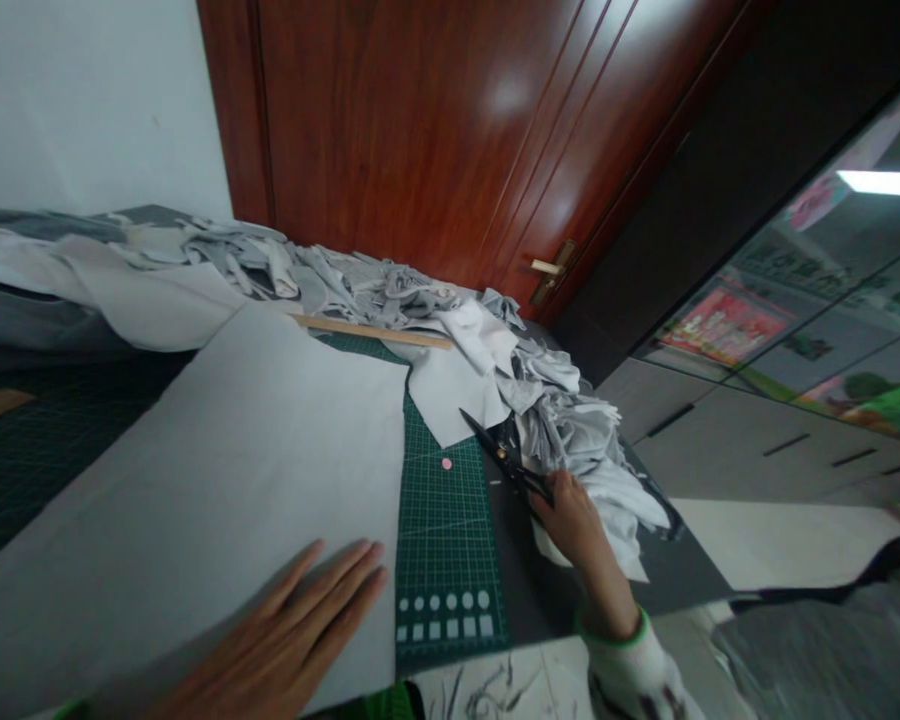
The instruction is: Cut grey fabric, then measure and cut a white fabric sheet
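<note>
My left hand (292,625) lies flat, fingers apart, on a large sheet of pale grey fabric (217,470) spread over a green cutting mat (446,520). My right hand (570,520) reaches to the right side of the mat and grips the handles of black scissors (499,445), whose blades point up and left toward a loose white fabric piece (454,390). A small pink dot (446,463) sits on the mat just left of the scissors.
A heap of grey and white fabric scraps (570,420) runs along the table's far and right edges. A wooden ruler (375,331) lies by the heap. Behind stands a red-brown door (450,130) with a brass handle (551,268); grey cabinets (757,440) are at right.
</note>
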{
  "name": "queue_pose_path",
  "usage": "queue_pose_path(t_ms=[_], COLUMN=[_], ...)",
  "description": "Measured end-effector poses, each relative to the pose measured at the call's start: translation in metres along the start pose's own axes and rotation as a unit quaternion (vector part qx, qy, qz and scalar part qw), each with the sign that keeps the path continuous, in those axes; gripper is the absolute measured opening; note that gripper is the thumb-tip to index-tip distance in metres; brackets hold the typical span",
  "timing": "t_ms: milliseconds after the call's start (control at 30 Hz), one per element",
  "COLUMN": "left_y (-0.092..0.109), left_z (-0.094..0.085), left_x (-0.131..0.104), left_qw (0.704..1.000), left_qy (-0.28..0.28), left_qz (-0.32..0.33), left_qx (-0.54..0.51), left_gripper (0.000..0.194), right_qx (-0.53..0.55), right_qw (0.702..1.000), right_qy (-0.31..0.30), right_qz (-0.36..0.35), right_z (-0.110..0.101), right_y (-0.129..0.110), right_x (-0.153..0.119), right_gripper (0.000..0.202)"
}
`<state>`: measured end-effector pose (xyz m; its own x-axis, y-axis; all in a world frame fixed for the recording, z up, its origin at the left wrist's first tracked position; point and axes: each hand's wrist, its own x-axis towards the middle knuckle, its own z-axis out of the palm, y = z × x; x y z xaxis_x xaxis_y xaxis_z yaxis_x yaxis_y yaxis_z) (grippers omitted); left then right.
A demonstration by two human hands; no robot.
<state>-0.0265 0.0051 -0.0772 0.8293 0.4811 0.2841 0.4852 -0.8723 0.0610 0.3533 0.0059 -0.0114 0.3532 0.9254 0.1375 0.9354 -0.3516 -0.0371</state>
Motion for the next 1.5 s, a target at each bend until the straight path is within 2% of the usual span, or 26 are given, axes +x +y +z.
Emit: queue_pose_path(t_ms=[133,300,433,567,700,867,1000,1100,1200,1267,1333,1433,1500], left_y=[0.006,0.011,0.014,0.013,0.010,0.009,0.007,0.007,0.006,0.005,0.007,0.019,0.035], left_z=[-0.009,-0.018,-0.023,-0.025,-0.023,-0.025,-0.032,-0.035,-0.035,-0.034,-0.033,-0.032,-0.028], left_x=[0.012,0.016,0.016,0.013,0.008,0.010,0.009,0.010,0.012,0.014,0.013,0.007,-0.002], left_qw=[0.999,0.995,0.987,0.985,0.982,0.976,0.975,0.974,0.973,0.975,0.977,0.974,0.948], left_qy=[0.010,0.054,0.105,0.117,0.130,0.159,0.159,0.167,0.179,0.186,0.188,0.177,0.169], left_qz=[0.035,0.058,0.077,0.082,0.098,0.114,0.119,0.121,0.121,0.110,0.095,0.099,0.059], left_qx=[0.027,0.062,0.096,0.093,0.096,0.093,0.103,0.099,0.078,0.056,0.030,-0.100,-0.265], left_gripper=[0.115,0.106,0.095,0.094,0.089,0.069,0.059,0.056,0.055,0.054,0.050,0.044,0.035], right_qx=[-0.022,-0.036,-0.033,-0.017,0.020,0.089,0.188,0.319,0.487,0.559,0.622,0.686,0.696], right_qw=[0.998,0.995,0.994,0.995,0.996,0.993,0.976,0.939,0.865,0.817,0.767,0.698,0.684], right_qy=[-0.052,-0.089,-0.101,-0.095,-0.085,-0.060,-0.079,-0.114,-0.097,-0.088,-0.114,-0.193,-0.200], right_qz=[0.009,0.039,0.041,0.037,0.036,0.059,0.072,0.060,0.076,0.108,0.109,0.072,0.091], right_z=[-0.014,-0.023,-0.024,-0.027,-0.025,-0.017,-0.026,-0.036,-0.035,-0.029,-0.021,-0.009,-0.001], right_y=[-0.002,-0.005,-0.001,0.004,0.008,0.016,0.014,0.006,-0.001,-0.006,-0.013,-0.034,-0.050], right_x=[0.012,0.019,0.017,0.013,0.008,0.005,-0.010,-0.036,-0.068,-0.088,-0.105,-0.126,-0.141], right_gripper=[0.021,0.023,0.020,0.015,0.016,0.026,0.035,0.045,0.050,0.049,0.045,0.046,0.048])
